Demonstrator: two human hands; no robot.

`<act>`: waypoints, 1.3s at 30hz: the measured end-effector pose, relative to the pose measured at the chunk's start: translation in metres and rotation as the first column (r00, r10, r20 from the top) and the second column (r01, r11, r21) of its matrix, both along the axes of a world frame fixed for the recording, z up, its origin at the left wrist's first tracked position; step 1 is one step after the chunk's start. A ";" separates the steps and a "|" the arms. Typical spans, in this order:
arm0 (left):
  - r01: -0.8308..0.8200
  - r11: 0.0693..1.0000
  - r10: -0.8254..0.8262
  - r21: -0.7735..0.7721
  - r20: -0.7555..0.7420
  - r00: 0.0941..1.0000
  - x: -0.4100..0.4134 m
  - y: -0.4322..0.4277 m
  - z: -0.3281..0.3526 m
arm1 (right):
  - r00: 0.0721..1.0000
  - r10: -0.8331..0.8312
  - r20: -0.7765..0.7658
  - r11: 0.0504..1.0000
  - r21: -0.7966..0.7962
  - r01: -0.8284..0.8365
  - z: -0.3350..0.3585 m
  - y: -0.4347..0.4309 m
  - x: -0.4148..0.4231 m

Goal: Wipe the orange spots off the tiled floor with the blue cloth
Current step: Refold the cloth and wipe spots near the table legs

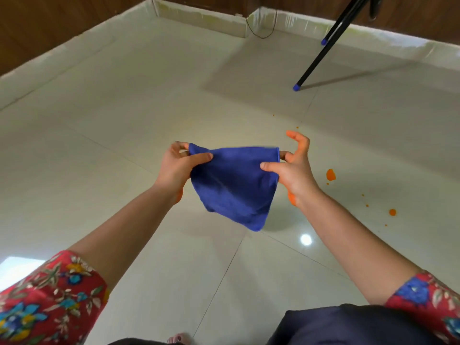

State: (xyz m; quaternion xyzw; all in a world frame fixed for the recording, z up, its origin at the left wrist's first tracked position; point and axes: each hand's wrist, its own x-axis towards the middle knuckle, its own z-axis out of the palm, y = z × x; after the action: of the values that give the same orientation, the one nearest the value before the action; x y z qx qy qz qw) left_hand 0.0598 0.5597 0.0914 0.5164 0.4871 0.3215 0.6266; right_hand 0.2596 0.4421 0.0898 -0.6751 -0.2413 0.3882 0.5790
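A blue cloth [234,185] hangs in the air above the floor, stretched between both hands. My left hand [178,165] pinches its upper left corner. My right hand [293,168] pinches the upper right corner with thumb and fingers, the index finger sticking up. Orange spots lie on the glossy tiled floor [124,125] to the right: a large spot [330,174], a smaller one [392,212] and several tiny specks around them. Orange patches also peek out from under my left wrist [179,195] and my right wrist [291,198].
A black tripod leg with a blue foot [296,87] stands on the floor at the back right, a second leg [323,41] behind it. A cable [261,33] hangs by the skirting. Wooden walls [49,28] bound the floor at the back and left.
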 end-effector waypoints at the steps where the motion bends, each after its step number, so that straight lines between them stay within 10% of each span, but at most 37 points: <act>1: 0.003 1.000 -0.003 -0.001 0.014 1.000 -0.001 0.004 0.002 | 0.997 0.064 0.038 0.998 0.013 -0.065 0.002 0.005 0.000; 5: 0.255 0.956 -0.209 0.147 -0.270 0.940 -0.003 0.020 0.012 | 0.908 0.373 0.191 0.924 -0.160 -0.346 0.007 0.028 -0.004; 8: 0.382 0.844 -0.083 0.377 -0.612 0.787 -0.002 0.032 0.020 | 0.678 0.448 0.583 0.894 -0.313 -0.321 0.011 0.046 -0.010; 13: 0.275 0.684 0.124 0.676 -0.479 0.869 -0.013 0.045 0.042 | 0.431 0.097 0.897 0.987 -0.031 -0.158 0.024 0.066 -0.013; 16: 0.347 0.690 0.028 0.635 -0.502 0.864 -0.033 0.040 0.035 | 0.481 0.108 0.870 0.953 0.047 -0.300 0.017 0.057 -0.013; 25: 0.690 0.706 -0.354 0.162 -0.762 0.542 -0.085 -0.002 -0.083 | 0.440 0.790 0.426 0.613 -0.568 -0.550 -0.089 0.003 -0.028; 34: 0.188 0.977 -0.129 0.103 -0.420 0.898 -0.044 0.040 -0.126 | 0.820 0.526 0.227 0.785 -0.500 -0.366 -0.129 0.054 0.004; 37: 0.082 0.997 -0.069 0.018 -0.381 0.922 -0.019 0.061 -0.144 | 0.767 0.505 0.397 0.806 -0.535 -0.254 -0.142 0.083 0.012; 39: 0.084 0.996 -0.072 0.001 -0.495 0.866 -0.009 0.067 -0.157 | 0.543 0.626 0.560 0.738 -0.650 -0.180 -0.151 0.090 0.012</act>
State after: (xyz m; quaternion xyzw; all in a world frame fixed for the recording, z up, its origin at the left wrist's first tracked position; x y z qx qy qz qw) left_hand 0.0509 0.6270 -0.0651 0.6077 0.6063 0.1587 0.4877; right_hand 0.2712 0.5316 -0.0613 -0.8227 -0.4987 0.2505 0.1086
